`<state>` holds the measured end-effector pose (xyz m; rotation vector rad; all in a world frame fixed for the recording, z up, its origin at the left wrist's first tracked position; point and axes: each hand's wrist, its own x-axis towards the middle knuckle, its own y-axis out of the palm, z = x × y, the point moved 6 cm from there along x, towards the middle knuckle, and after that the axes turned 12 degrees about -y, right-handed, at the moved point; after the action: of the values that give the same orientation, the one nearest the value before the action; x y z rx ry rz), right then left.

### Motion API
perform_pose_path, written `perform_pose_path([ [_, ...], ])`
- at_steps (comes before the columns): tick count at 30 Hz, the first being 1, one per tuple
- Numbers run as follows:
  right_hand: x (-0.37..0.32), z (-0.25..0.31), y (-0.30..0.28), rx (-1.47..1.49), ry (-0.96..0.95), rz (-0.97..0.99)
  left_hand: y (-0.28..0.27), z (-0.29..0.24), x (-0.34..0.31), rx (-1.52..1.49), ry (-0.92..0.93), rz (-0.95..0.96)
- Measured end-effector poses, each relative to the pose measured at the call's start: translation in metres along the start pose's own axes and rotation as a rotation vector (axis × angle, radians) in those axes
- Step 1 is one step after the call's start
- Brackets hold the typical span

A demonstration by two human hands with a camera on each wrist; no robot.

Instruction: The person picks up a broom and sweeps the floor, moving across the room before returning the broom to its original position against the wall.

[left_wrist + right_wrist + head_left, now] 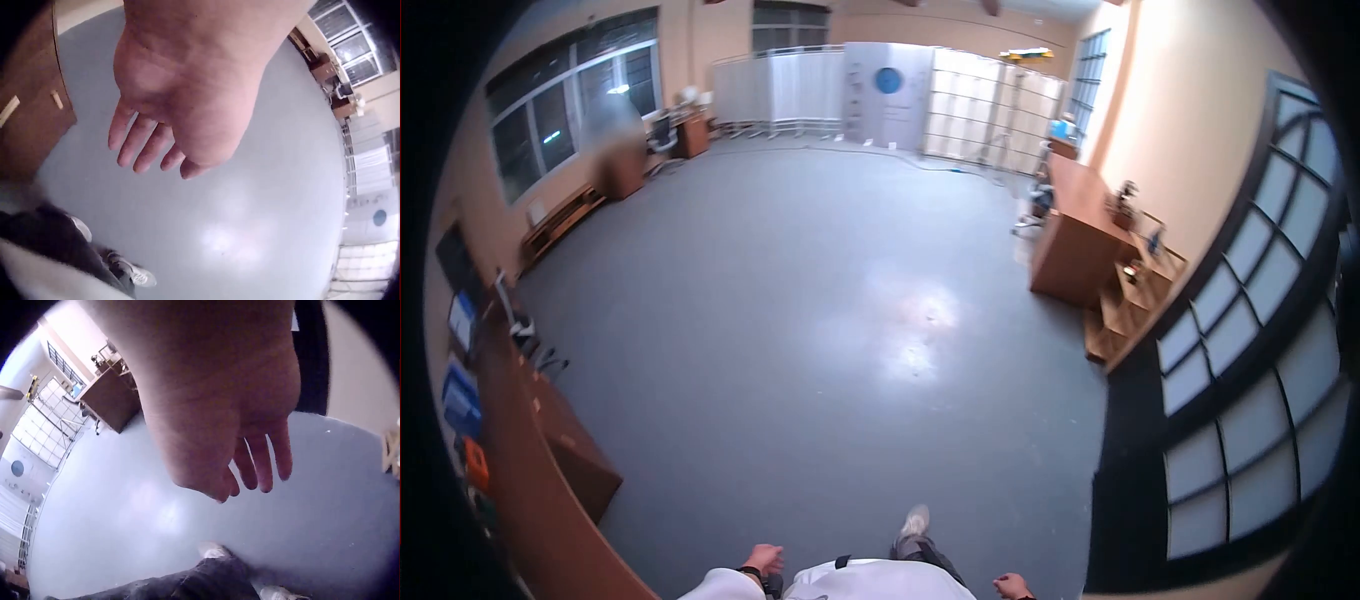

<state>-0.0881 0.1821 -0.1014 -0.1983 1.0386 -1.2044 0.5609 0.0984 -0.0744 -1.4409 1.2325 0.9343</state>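
Both hands hang at the person's sides and hold nothing. The left hand [766, 560] shows at the bottom of the head view, beside the white top [870, 580]. In its wrist view the left palm [181, 94] faces the camera, fingers loose and slightly spread over the grey floor [187, 206]. At the bottom right of the head view is the right hand [1010, 585]. The right wrist view shows that palm [219, 406] with its fingers hanging loosely. One light shoe [916, 522] is out in front of the body.
A brown desk [550, 430] runs along the near left. On the right stand another desk [1080, 230], wooden steps [1115, 310] and a black-framed glazed partition [1250, 330]. White folding screens [805, 90] and a printed panel [887, 105] line the far side.
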Motion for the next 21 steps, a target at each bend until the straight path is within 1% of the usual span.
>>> perform_pose_path([
  [1,0.021,0.004,-0.002,0.092,0.081,0.011,0.006,-0.011,-0.008,-0.030,-0.003,0.054],
  [2,0.043,0.010,-0.001,0.182,0.166,0.025,0.003,-0.019,-0.008,-0.073,-0.018,0.035],
  [4,0.096,0.027,-0.011,0.091,0.136,0.107,0.008,-0.045,-0.003,-0.049,0.107,0.123],
  [5,0.119,0.038,-0.020,0.155,0.187,0.161,-0.001,-0.058,-0.001,-0.079,0.142,0.078],
  [6,0.134,0.060,-0.034,0.213,0.244,0.216,-0.011,-0.068,0.001,-0.109,0.171,0.033],
  [7,0.150,0.092,-0.049,0.165,0.221,0.255,-0.027,-0.072,0.006,-0.146,0.143,-0.050],
  [8,0.173,0.135,-0.068,0.028,0.160,0.248,-0.042,-0.081,0.008,-0.189,0.120,-0.139],
  [9,0.207,0.178,-0.086,-0.103,0.081,0.237,-0.050,-0.094,0.002,-0.259,0.110,-0.167],
  [10,0.249,0.186,-0.090,-0.141,0.030,0.278,-0.060,-0.099,-0.007,-0.285,0.088,-0.235],
  [11,0.290,0.197,-0.088,-0.141,-0.075,0.278,-0.073,-0.099,-0.015,-0.302,0.059,-0.306],
  [12,0.344,0.191,-0.075,-0.126,-0.183,0.275,-0.083,-0.103,-0.022,-0.350,0.046,-0.349],
  [13,0.431,0.129,-0.034,0.212,0.003,0.313,-0.088,-0.113,-0.029,-0.389,0.088,-0.367],
  [15,0.482,0.235,-0.058,-0.175,-0.237,0.490,-0.086,-0.130,-0.056,-0.508,0.158,-0.411],
  [16,0.510,0.287,-0.065,-0.330,-0.230,0.534,-0.082,-0.126,-0.058,-0.549,0.143,-0.422],
  [17,0.541,0.334,-0.065,-0.485,-0.223,0.567,-0.079,-0.121,-0.054,-0.657,0.173,-0.439],
  [18,0.569,0.388,-0.062,-0.565,-0.438,0.515,-0.075,-0.117,-0.049,-0.761,0.208,-0.455],
  [19,0.590,0.439,-0.056,-0.635,-0.654,0.460,-0.065,-0.110,-0.046,-0.813,0.144,-0.444],
  [20,0.609,0.487,-0.049,-0.638,-0.673,0.444,-0.054,-0.099,-0.039,-0.858,0.081,-0.430],
  [21,0.622,0.532,-0.044,-0.638,-0.691,0.427,-0.040,-0.083,-0.019,-0.792,0.082,-0.446],
])
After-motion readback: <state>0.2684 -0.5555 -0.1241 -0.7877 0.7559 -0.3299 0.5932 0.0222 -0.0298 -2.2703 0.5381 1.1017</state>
